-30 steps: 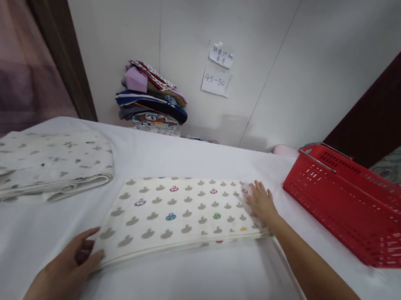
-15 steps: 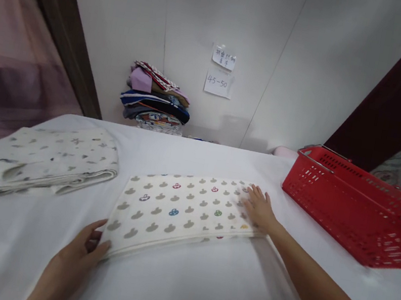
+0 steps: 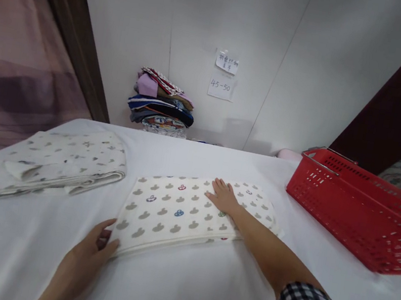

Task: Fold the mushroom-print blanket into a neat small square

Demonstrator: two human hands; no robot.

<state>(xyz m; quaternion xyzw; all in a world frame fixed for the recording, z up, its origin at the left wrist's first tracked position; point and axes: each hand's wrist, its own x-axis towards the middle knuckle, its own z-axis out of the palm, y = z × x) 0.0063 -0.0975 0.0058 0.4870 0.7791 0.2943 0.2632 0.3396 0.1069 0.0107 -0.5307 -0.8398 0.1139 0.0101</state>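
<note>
A white cloth with grey, red and blue mushroom prints [image 3: 170, 211] lies folded in a long flat band on the white table. At its near left corner is my left hand [image 3: 91, 249], thumb and fingers closed round the cloth's edge. My right hand [image 3: 224, 197] rests flat on top of the cloth, right of its middle, with the fingers spread and nothing held. Part of the print is hidden under that hand and forearm.
On the left of the table [image 3: 161, 156] lies another folded patterned cloth [image 3: 72, 157]. A red perforated basket [image 3: 359, 212] stands at the right. Behind the table's far edge is a stack of folded fabrics [image 3: 164, 103] against the wall, with paper signs [image 3: 222, 86] to its right.
My right hand has moved left across the cloth from its right end, uncovering that end. My left hand keeps its place at the left corner. The whole view has shifted slightly.
</note>
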